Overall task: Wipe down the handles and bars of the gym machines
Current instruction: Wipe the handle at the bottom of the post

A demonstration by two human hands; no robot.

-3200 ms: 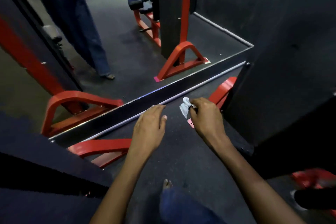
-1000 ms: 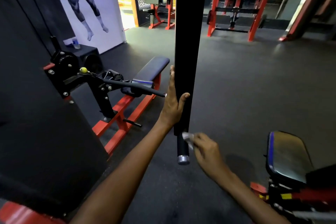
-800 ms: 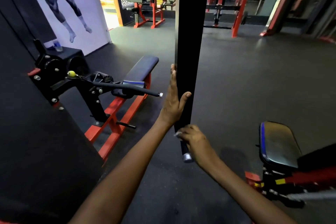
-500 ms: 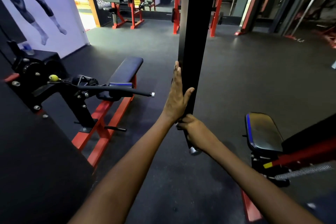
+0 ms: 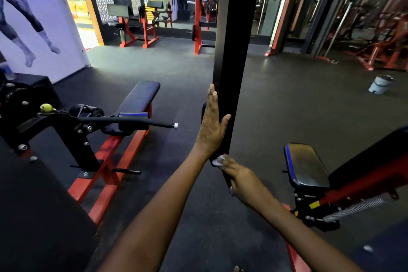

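- Left hand (image 5: 211,125) flat against black upright bar (image 5: 231,51), fingers straight, thumb hooked across its front face.
- Right hand (image 5: 239,178) curled round bar's lower end, pressing white cloth (image 5: 219,159) to it.
- Blue-padded bench (image 5: 141,97) on red frame at left.
- Padded seat (image 5: 305,166) at right.

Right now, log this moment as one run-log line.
left hand: flat against black bar, steadying | right hand: presses white cloth on bar's lower end | step: wiping
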